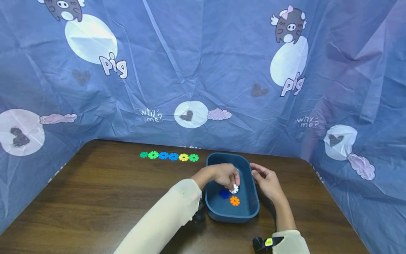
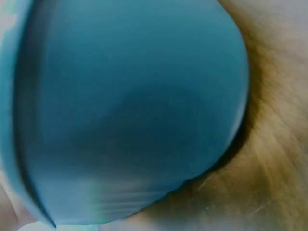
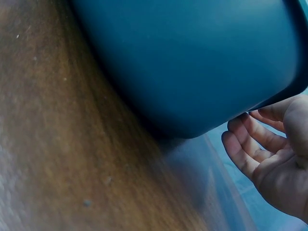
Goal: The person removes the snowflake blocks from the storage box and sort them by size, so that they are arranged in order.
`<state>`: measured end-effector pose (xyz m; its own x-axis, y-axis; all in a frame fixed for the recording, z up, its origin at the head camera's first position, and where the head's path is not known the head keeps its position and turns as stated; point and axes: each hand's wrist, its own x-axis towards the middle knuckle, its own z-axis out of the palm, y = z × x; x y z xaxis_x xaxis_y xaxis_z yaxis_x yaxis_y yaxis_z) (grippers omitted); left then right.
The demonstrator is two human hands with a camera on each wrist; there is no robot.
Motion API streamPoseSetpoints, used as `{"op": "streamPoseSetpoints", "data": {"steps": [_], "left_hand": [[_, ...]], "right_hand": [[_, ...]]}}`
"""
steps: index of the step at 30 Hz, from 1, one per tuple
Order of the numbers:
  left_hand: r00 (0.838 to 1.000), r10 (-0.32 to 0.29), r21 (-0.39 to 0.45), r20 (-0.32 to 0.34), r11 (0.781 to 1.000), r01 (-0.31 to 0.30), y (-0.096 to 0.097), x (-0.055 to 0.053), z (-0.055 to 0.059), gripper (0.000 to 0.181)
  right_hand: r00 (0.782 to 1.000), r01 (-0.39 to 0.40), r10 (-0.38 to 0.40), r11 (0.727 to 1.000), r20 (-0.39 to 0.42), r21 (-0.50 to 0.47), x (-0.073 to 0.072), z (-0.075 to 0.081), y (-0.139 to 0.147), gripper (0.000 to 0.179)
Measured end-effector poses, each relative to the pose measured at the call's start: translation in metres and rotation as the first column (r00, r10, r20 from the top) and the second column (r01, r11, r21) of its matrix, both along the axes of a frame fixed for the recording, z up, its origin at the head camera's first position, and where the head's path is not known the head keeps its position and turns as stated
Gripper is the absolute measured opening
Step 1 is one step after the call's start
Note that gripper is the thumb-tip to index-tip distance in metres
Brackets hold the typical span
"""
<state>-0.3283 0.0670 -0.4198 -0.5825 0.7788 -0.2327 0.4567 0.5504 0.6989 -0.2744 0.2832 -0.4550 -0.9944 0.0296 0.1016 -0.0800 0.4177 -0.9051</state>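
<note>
Reaching over the near-left wall of a dark blue plastic bin (image 1: 232, 215), my left hand (image 1: 226, 175) pinches a white notched disc (image 1: 234, 189) with thumb and fingers pointing down. A dark blue notched disc (image 1: 224, 193) and an orange one (image 1: 234, 201) lie on the bin floor close by. At the bin's right side is my right hand (image 1: 267, 183), its fingers loosely bent with the fingertips right at the outer wall. In the right wrist view, the right fingers (image 3: 239, 149) show beside the bin wall (image 3: 192, 62). The left wrist view is mostly filled by the bin's outside (image 2: 134, 72).
Left of the bin, a row of several notched discs (image 1: 173, 156) in green, blue and yellow lies along the back of the brown wooden table (image 1: 95, 190). A blue printed cloth (image 1: 196, 77) hangs behind the table and at its sides.
</note>
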Motion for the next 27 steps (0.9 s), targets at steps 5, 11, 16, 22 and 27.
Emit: {"op": "streamPoseSetpoints", "data": {"steps": [5, 11, 16, 22, 27], "left_hand": [[0.999, 0.036, 0.096, 0.011, 0.995, -0.037, -0.005, -0.002, 0.004, 0.01], [0.995, 0.103, 0.2, 0.005, 0.975, -0.102, -0.017, -0.004, 0.01, 0.009], [0.985, 0.174, 0.284, -0.019, 0.945, -0.162, -0.035, -0.005, 0.018, 0.01], [0.967, 0.254, 0.35, -0.002, 0.906, -0.237, -0.064, -0.01, 0.022, 0.013], [0.953, 0.302, 0.392, 0.036, 0.872, -0.291, -0.09, -0.015, 0.025, 0.017]], "right_hand": [[1.0, 0.001, -0.001, 1.0, -0.004, -0.012, 0.001, -0.001, 0.001, 0.037], [1.0, 0.019, -0.019, 1.0, 0.016, 0.01, 0.002, 0.0, 0.001, 0.037], [1.0, 0.025, -0.025, 0.999, 0.016, 0.021, 0.002, 0.0, 0.0, 0.038], [1.0, 0.015, -0.015, 1.0, 0.013, 0.016, 0.002, 0.0, 0.0, 0.038], [1.0, 0.02, -0.02, 1.0, 0.021, 0.009, 0.002, 0.0, -0.001, 0.038]]}}
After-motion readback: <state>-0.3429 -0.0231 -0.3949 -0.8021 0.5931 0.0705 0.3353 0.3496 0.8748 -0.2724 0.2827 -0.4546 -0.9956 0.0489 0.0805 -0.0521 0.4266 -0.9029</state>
